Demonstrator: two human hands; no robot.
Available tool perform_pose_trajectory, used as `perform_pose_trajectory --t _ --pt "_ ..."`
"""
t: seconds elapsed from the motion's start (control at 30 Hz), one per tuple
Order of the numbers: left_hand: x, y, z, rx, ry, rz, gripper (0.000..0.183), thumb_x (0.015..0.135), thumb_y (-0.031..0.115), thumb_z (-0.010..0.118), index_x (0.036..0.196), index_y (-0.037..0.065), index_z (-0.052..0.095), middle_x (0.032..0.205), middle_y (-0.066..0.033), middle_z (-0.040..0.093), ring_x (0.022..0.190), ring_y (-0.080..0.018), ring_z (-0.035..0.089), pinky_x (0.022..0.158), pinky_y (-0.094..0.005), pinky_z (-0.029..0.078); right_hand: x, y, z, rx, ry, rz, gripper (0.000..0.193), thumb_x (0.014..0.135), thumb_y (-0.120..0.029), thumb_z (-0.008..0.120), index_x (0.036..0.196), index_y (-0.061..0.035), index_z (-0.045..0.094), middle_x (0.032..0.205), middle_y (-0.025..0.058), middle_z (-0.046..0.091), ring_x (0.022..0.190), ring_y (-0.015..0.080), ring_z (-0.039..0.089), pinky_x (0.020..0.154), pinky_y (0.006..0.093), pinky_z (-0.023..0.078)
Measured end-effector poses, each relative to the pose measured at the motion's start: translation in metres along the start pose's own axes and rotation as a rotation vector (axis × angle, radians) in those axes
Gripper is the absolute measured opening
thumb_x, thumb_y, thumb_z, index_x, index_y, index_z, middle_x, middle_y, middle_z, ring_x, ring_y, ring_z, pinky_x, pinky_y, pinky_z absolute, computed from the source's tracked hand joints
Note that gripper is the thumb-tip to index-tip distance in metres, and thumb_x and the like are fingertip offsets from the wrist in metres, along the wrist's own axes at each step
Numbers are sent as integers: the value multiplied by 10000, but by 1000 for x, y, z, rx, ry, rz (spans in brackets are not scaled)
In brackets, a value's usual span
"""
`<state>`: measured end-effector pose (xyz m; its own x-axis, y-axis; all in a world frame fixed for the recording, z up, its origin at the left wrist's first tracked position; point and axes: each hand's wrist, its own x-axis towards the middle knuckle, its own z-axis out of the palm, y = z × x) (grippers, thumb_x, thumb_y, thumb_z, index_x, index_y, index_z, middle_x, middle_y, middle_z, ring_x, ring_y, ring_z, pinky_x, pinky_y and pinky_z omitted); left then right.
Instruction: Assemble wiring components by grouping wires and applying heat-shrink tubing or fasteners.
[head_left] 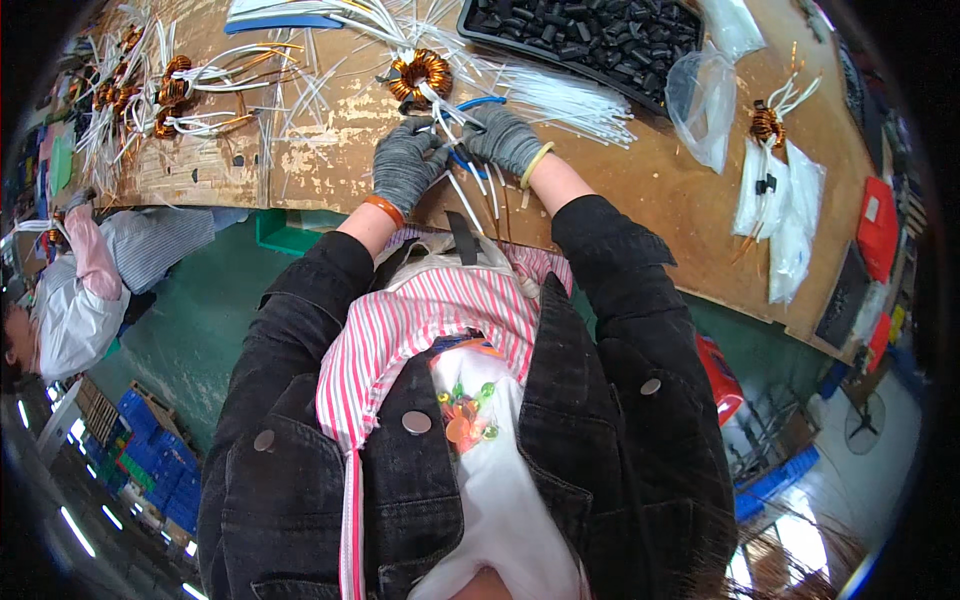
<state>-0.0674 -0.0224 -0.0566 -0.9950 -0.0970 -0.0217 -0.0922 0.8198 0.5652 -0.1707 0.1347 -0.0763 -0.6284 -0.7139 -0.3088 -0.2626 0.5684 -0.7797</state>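
Observation:
A copper-wound ring coil (pixel 420 76) lies on the workbench just beyond my hands, its white-sleeved leads (pixel 458 118) running toward me between them. My left hand (pixel 407 162), in a grey knit glove, is closed with its fingertips at these leads. From the other side my right hand (pixel 503 138), gloved alike, pinches at the same bundle. A blue curved piece (pixel 482 102) shows by my right fingers, with more blue below; its kind is largely hidden by the hands. White and brown lead ends hang toward the bench's near edge.
A black tray (pixel 590 40) of small black sleeves stands at the far side. White tubes (pixel 565 105) lie before it, beside a clear plastic bag (pixel 702 108). More coils (pixel 172 90) sit at left, another coil (pixel 768 125) at right. A co-worker's sleeve (pixel 92 255) shows at left.

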Motion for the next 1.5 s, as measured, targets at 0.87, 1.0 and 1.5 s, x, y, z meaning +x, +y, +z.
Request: perform_pose_trajectory --t 0.87,1.0,1.5 --pt "11 -1 -25 131 -132 171 141 726 156 620 803 38 608 767 -146 573 755 -330 546 691 -411 438 -7 -14 12 360 0 -10 200 786 -158 559 966 -111 632 853 147 616 777 268 581 739 329 449" --pt "13 -3 -33 -49 -304 -60 172 760 141 615 871 10 604 797 -132 589 754 -279 559 702 -333 443 -11 -18 8 297 -1 -136 216 765 -200 601 965 -125 636 909 140 596 812 285 576 748 342 449" --pt "-6 18 -64 -786 -239 -310 137 848 86 519 950 23 585 879 -31 587 816 -104 519 756 -239 424 -17 -1 20 132 197 19 277 765 -247 552 958 -52 592 869 177 605 778 331 579 717 370 468"
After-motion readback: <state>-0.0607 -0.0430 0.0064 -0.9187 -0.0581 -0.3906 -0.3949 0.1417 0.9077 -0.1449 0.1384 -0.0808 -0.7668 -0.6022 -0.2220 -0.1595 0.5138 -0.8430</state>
